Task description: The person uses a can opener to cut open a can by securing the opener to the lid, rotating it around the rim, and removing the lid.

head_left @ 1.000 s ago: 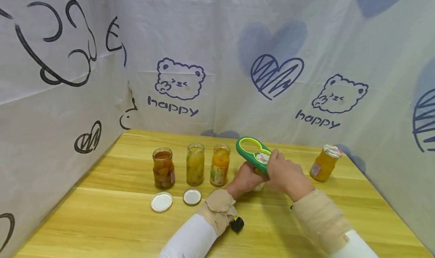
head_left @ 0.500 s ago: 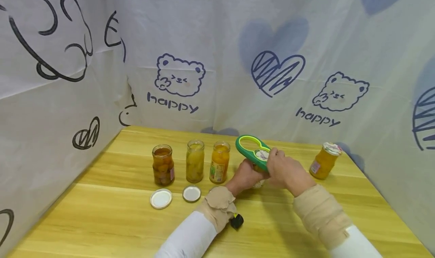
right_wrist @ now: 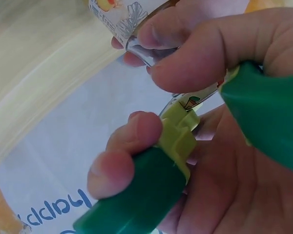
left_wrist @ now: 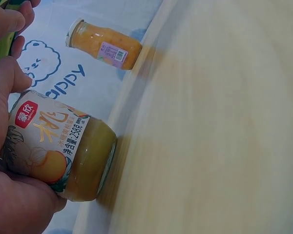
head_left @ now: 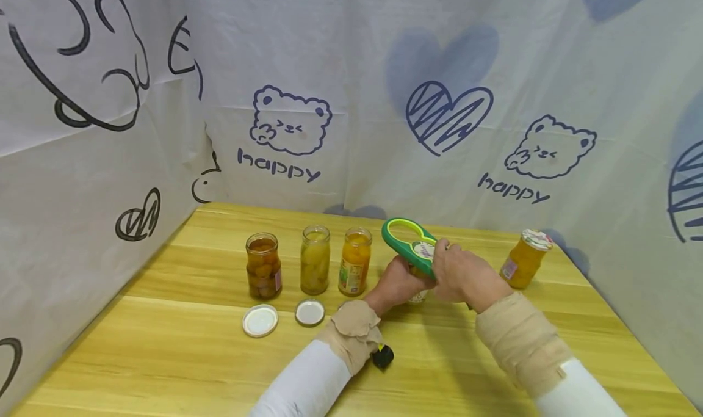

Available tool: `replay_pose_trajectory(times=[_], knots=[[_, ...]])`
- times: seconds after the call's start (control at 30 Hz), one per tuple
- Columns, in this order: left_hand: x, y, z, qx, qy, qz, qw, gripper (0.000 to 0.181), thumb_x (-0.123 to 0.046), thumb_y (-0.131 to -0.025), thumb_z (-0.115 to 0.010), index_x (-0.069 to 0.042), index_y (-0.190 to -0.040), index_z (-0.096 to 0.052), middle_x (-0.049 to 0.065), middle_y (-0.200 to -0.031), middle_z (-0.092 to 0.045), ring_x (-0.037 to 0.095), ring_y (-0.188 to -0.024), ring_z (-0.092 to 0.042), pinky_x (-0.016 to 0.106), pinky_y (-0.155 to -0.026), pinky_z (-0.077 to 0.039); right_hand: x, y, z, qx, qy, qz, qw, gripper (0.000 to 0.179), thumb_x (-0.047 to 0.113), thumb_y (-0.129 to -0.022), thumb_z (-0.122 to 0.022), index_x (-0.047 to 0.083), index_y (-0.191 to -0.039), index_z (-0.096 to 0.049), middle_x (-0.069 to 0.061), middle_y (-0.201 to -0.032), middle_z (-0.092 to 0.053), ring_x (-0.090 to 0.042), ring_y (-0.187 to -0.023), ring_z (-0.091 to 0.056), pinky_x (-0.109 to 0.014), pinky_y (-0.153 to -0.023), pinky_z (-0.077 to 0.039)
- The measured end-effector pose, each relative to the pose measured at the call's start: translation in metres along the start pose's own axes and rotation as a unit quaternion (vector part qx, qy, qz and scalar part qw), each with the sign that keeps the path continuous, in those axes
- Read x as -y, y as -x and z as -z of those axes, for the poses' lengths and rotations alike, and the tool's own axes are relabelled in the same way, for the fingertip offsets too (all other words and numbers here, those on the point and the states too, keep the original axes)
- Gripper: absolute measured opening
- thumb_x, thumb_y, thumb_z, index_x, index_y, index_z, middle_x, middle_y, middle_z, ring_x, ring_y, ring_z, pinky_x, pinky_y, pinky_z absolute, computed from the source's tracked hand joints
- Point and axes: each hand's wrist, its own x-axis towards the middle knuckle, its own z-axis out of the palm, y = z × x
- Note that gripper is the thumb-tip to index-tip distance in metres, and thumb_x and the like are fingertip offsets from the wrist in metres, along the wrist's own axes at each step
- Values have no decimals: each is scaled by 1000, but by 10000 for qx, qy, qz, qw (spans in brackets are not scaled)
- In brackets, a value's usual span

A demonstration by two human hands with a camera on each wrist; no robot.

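The left hand (head_left: 396, 284) has its fingers wrapped round a labelled jar (left_wrist: 51, 141) at the table (head_left: 187, 356); the right hand (head_left: 461, 276) has its fingers clenched on a green opener (head_left: 403, 252) at its top. Together they hide much of it from the head camera. From it, three open jars (head_left: 315, 264) stand toward nine o'clock, two loose lids (head_left: 260, 320) between eight and nine, a lidded jar (head_left: 525, 261) near three.

Before you: yellow wood-grain tabletop (head_left: 165, 368), far edge meeting white creased far sheet (head_left: 362, 50). Left and right on it, navy line-drawn bears (head_left: 291, 127) lettered "happy"; between them, scribbled navy heart (head_left: 451, 121). Your left: white side sheet (head_left: 66, 185), black drawings. Light soft.
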Motion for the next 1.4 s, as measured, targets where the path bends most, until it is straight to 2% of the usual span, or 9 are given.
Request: replay_pose_trajectory(times=[0.3, 0.4, 0.53, 0.77, 1.03, 1.4], knots=[[2, 0, -1, -124, -135, -66, 9998, 56, -6, -85, -79, -7, -138, -60, 14, -137, -67, 27, -129, -63, 29, -108, -50, 1, -1, 0, 177, -136, -159, 9996, 77, 18, -82, -67, -20, -140, -33, -32, -105, -60, -33, -81, -62, -49, -81, -61], [2, 1, -1, -75, -114, -62, 9999, 56, -6, -85, -78, -7, -138, -60, 14, -138, -67, 27, -130, -62, 33, -111, -50, 2, -1, -1, 231, -153, -220, 9994, 73, 18, -83, -66, -18, -138, -34, -30, -103, -60, -31, -78, -61, -46, -78, -61], [3, 1, -1, -21, -51, -53, 10000, 57, -6, -86, -78, -6, -139, -59, 15, -139, -66, 28, -131, -62, 36, -113, -49, 1, -1, -2, 135, -149, -172, 9997, 72, 19, -83, -67, -18, -137, -35, -29, -101, -61, -31, -78, -62, -45, -76, -61], [2, 0, 0, -47, -93, -23, 9999, 58, -6, -84, -81, -10, -138, -60, 12, -138, -67, 25, -130, -62, 33, -112, -47, -4, 0, -5, -45, -235, -47, 9997, 71, 18, -82, -68, -17, -136, -37, -28, -100, -63, -30, -76, -62, -46, -76, -61], [1, 0, 4, 206, -141, -51, 9997, 59, -8, -86, -80, -13, -140, -58, 9, -140, -65, 23, -131, -61, 32, -111, -48, -5, 1, -6, -8, -370, -111, 9993, 70, 19, -81, -71, -12, -136, -39, -25, -98, -64, -29, -72, -59, -43, -73, -59], [-1, 0, 7, 535, 135, -106, 9984, 58, -8, -88, -79, -14, -141, -58, 9, -142, -64, 21, -133, -59, 28, -112, -47, -9, 3, -7, -58, -368, -2, 9993, 79, 19, -82, -71, -14, -143, -35, -29, -108, -65, -30, -76, -61, -47, -79, -61]])
